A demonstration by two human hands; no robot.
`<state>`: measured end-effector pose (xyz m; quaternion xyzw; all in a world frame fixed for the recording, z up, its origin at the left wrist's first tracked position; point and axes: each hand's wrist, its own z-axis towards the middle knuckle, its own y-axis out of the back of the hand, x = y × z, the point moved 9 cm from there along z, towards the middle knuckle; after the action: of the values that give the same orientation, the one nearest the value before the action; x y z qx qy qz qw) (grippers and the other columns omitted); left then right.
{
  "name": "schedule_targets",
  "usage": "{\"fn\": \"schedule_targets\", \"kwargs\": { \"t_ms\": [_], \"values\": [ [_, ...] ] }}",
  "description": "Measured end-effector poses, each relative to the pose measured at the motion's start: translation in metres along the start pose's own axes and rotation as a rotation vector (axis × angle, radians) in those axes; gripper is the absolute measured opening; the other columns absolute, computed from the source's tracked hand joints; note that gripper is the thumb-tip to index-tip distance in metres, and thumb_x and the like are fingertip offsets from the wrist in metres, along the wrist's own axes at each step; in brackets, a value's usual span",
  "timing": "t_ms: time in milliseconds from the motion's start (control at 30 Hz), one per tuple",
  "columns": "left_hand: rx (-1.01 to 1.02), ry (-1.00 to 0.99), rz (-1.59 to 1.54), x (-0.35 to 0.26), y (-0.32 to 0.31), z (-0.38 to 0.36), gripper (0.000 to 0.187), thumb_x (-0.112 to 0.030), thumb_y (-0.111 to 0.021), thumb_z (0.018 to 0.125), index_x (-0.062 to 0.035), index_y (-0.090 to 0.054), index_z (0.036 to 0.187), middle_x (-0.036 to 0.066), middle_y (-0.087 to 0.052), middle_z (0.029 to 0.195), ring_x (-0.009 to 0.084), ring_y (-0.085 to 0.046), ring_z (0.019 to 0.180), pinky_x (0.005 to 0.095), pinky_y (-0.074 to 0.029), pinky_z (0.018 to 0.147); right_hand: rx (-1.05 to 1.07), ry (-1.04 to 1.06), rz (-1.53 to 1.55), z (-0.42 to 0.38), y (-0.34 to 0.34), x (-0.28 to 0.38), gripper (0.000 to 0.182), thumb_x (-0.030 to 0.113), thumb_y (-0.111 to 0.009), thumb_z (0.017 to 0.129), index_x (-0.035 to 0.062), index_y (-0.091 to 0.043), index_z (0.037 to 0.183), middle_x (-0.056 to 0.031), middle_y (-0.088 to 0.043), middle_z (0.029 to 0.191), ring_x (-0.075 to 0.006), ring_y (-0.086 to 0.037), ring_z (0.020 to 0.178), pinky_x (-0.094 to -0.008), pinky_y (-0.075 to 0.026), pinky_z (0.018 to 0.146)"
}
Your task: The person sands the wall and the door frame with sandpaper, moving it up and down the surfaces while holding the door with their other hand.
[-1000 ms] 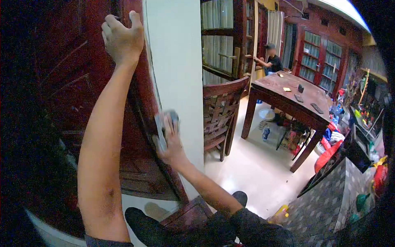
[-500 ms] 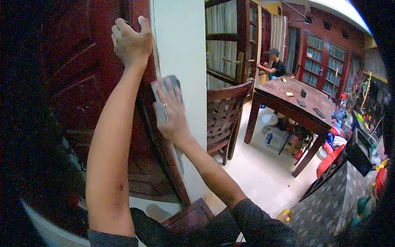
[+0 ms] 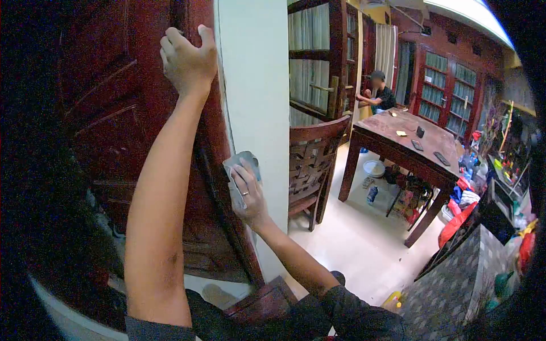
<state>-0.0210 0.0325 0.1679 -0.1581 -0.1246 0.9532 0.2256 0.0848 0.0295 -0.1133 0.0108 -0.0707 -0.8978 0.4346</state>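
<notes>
My left hand (image 3: 190, 62) is high on the dark red door frame (image 3: 206, 128), its fingers curled over the moulding with the thumb apart. Lower down, my right hand (image 3: 248, 196), with a ring on one finger, presses a flat grey sandpaper pad (image 3: 245, 162) against the frame's edge where it meets the white wall (image 3: 256, 74). Its fingers lie bent over the pad's face. To the left of both hands stands a panelled dark red door (image 3: 108, 113), partly in shadow.
A wooden chair (image 3: 315, 165) with a woven back stands right of the wall. Beyond it is a wooden table (image 3: 392, 122) bearing phones (image 3: 442, 158). Another person (image 3: 382, 94) works by a far door. Bags and clutter (image 3: 458, 213) line the right side.
My right hand has slid down along the door frame with the sandpaper pad. My left hand keeps its place on the frame; the view has shifted slightly.
</notes>
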Motion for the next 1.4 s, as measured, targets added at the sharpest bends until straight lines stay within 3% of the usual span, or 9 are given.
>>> {"fn": "schedule_targets", "kwargs": {
  "t_ms": [233,400,600,733,900,1000,1067,1167,1400],
  "values": [
    [-0.017,-0.018,0.0,0.002,-0.003,0.0,0.044,-0.041,-0.052,0.082,0.0013,-0.047,0.094,0.022,-0.053,0.094,0.0402,-0.055,0.09,0.0508,-0.046,0.075,-0.019,-0.015,0.108,-0.018,0.0,0.006,0.061,0.0,-0.054,0.076,-0.0017,-0.038,0.135,-0.018,-0.043,0.137,-0.0337,-0.041,0.128,-0.0414,-0.04,0.102],
    [-0.026,-0.012,0.007,0.001,-0.002,0.001,0.046,-0.042,-0.053,0.081,0.0017,-0.047,0.094,0.022,-0.053,0.093,0.0403,-0.055,0.09,0.051,-0.046,0.075,0.092,-0.168,0.078,-0.014,-0.008,-0.004,0.063,-0.004,-0.048,0.076,-0.0038,-0.033,0.137,-0.0246,-0.04,0.137,-0.0362,-0.04,0.127,-0.0417,-0.038,0.103],
    [-0.041,-0.023,0.016,0.002,-0.001,0.002,0.046,-0.042,-0.053,0.081,0.0016,-0.048,0.093,0.022,-0.054,0.094,0.0405,-0.056,0.089,0.0507,-0.047,0.073,-0.117,-0.127,0.13,0.078,0.016,0.006,0.061,-0.012,-0.04,0.074,-0.0046,-0.037,0.135,-0.0253,-0.04,0.137,-0.0398,-0.037,0.128,-0.0443,-0.032,0.106],
    [-0.035,-0.019,0.003,0.004,-0.003,0.001,0.046,-0.043,-0.054,0.081,0.0017,-0.048,0.093,0.022,-0.055,0.094,0.0402,-0.056,0.089,0.0503,-0.047,0.074,-0.101,-0.039,0.066,0.099,0.017,0.011,0.062,-0.012,-0.04,0.074,-0.0028,-0.038,0.135,-0.0241,-0.04,0.138,-0.0386,-0.035,0.13,-0.0443,-0.03,0.107],
    [-0.037,-0.003,0.014,0.006,-0.005,0.002,0.047,-0.043,-0.054,0.081,0.0017,-0.047,0.095,0.022,-0.054,0.096,0.0396,-0.055,0.091,0.0504,-0.046,0.075,0.108,-0.017,0.028,0.029,0.002,0.007,0.066,-0.009,-0.043,0.071,-0.0014,-0.036,0.136,-0.0195,-0.034,0.143,-0.0366,-0.036,0.13,-0.0432,-0.03,0.109],
    [0.002,-0.006,0.005,0.001,-0.002,0.002,0.046,-0.042,-0.054,0.082,0.0016,-0.047,0.096,0.022,-0.053,0.098,0.0395,-0.054,0.093,0.0506,-0.046,0.075,0.022,0.03,0.067,-0.002,0.012,0.006,0.057,-0.007,-0.051,0.072,-0.0001,-0.046,0.128,-0.0183,-0.043,0.135,-0.0363,-0.045,0.121,-0.0426,-0.04,0.101],
    [0.044,0.018,0.003,0.001,-0.003,0.003,0.045,-0.041,-0.054,0.082,0.0015,-0.046,0.095,0.022,-0.053,0.097,0.0394,-0.054,0.094,0.0504,-0.046,0.076,-0.019,-0.158,0.073,-0.013,0.015,-0.007,0.046,-0.002,-0.06,0.073,0.0024,-0.053,0.118,-0.016,-0.053,0.118,-0.0349,-0.053,0.108,-0.0416,-0.049,0.087],
    [0.049,0.036,-0.019,0.005,-0.005,0.0,0.045,-0.041,-0.054,0.082,0.0015,-0.046,0.094,0.022,-0.053,0.096,0.0397,-0.054,0.092,0.0504,-0.046,0.076,-0.069,-0.198,0.062,-0.01,0.02,-0.009,0.042,0.003,-0.064,0.073,0.0038,-0.055,0.113,-0.0148,-0.055,0.106,-0.0338,-0.056,0.099,-0.0412,-0.051,0.078],
    [0.0,0.0,-0.043,0.003,-0.003,0.001,0.045,-0.042,-0.054,0.082,0.0013,-0.046,0.094,0.022,-0.053,0.094,0.0397,-0.054,0.09,0.0512,-0.045,0.075,-0.014,-0.246,0.053,-0.024,0.011,-0.008,0.039,0.008,-0.061,0.081,0.0041,-0.057,0.12,-0.0159,-0.054,0.109,-0.0337,-0.051,0.1,-0.0405,-0.044,0.087]
  ]
}}
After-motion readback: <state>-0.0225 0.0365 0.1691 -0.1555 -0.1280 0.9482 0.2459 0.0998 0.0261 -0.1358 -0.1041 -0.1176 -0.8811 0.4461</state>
